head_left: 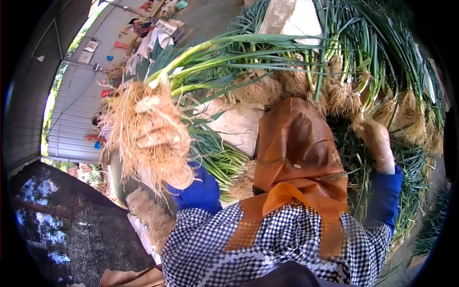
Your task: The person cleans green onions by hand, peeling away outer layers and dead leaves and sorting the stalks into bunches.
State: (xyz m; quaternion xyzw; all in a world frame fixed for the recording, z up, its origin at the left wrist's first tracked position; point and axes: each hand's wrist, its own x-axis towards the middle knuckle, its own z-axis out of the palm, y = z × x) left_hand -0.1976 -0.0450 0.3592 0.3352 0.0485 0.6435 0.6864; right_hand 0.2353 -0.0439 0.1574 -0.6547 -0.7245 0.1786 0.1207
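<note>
Dark characters on a white panel, none of them readable.
Toward eleven o'clock, near the upper edge of the view, a white panel (166, 27) bears a short row of bold, dark characters, the row slanting down to the right; they are too small and blurred to make out. Toward ten o'clock, two pale rectangles (91, 46) show against the corrugated wall (71, 115), too small to tell whether they carry any writing.

Dark mesh (95, 225) and a pale ribbed wall (71, 126) show at left.
</note>
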